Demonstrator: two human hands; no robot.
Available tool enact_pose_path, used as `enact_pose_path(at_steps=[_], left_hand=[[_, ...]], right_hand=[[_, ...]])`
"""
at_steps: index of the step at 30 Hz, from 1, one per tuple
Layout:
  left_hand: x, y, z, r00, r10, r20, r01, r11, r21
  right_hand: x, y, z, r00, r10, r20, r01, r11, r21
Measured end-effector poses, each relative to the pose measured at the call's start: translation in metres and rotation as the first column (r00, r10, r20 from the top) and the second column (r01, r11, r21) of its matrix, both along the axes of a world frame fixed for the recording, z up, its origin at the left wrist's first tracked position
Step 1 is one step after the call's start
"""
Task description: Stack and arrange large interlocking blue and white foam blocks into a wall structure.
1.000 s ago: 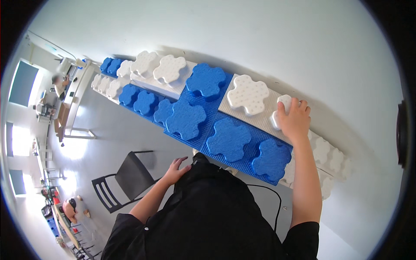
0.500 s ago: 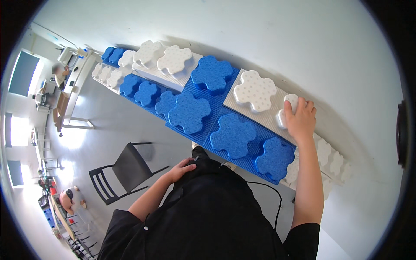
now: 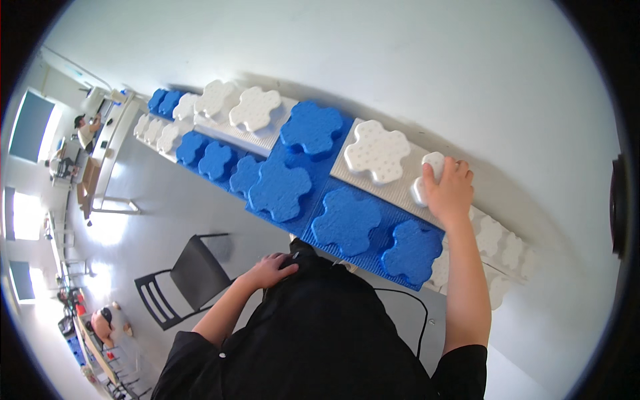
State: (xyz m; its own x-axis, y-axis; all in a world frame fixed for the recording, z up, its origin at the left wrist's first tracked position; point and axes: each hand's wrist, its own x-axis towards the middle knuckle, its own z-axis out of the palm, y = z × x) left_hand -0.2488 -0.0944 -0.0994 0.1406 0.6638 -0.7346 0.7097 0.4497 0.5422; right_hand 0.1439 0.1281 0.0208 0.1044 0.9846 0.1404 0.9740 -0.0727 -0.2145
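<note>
My right hand (image 3: 453, 190) reaches to the right part of the long display and curls over a white scalloped block (image 3: 432, 163); my palm and fingers cover much of it. The block sits at the white ribbed panel (image 3: 341, 172). Left of it is a larger white flower-shaped block (image 3: 377, 152) with a dotted top. Nearer to me are a blue flower-shaped block (image 3: 346, 221) and a blue scalloped block (image 3: 412, 252) on a blue ribbed panel (image 3: 311, 233). My left hand (image 3: 271, 270) lies against my black clothing, fingers apart, holding nothing.
More blue and white blocks line the display along the pale wall (image 3: 373, 60). A black chair (image 3: 195, 273) stands to the left on the grey floor. A black cable (image 3: 423, 313) hangs below the display. Tables and other people are farther left.
The view has shifted, so the display sits slightly farther left and lower. My right hand stays on the same white block. The fingers of my left hand have spread a little on my clothing.
</note>
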Motion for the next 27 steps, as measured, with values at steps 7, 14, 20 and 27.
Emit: enact_pose_path(at_steps=[7, 14, 20, 27], left_hand=[[0.087, 0.124, 0.213, 0.724, -0.549, 0.418, 0.441, 0.834, 0.332], [0.165, 0.278, 0.147, 0.911, -0.305, -0.277, 0.361, 0.264, 0.895], [0.182, 0.288, 0.127, 0.912, -0.241, -0.333, 0.396, 0.299, 0.868], [0.179, 0.288, 0.135, 0.935, -0.276, -0.223, 0.323, 0.401, 0.858]], right_hand=[[0.003, -0.007, -0.003, 1.0, 0.004, -0.017, -0.004, 1.0, 0.012], [-0.007, -0.007, 0.003, 0.999, 0.02, -0.026, -0.019, 1.0, 0.009], [-0.005, -0.006, 0.003, 1.0, 0.0, -0.018, 0.0, 1.0, 0.014], [-0.007, -0.006, 0.0, 0.999, 0.022, 0.033, -0.023, 0.999, 0.031]])
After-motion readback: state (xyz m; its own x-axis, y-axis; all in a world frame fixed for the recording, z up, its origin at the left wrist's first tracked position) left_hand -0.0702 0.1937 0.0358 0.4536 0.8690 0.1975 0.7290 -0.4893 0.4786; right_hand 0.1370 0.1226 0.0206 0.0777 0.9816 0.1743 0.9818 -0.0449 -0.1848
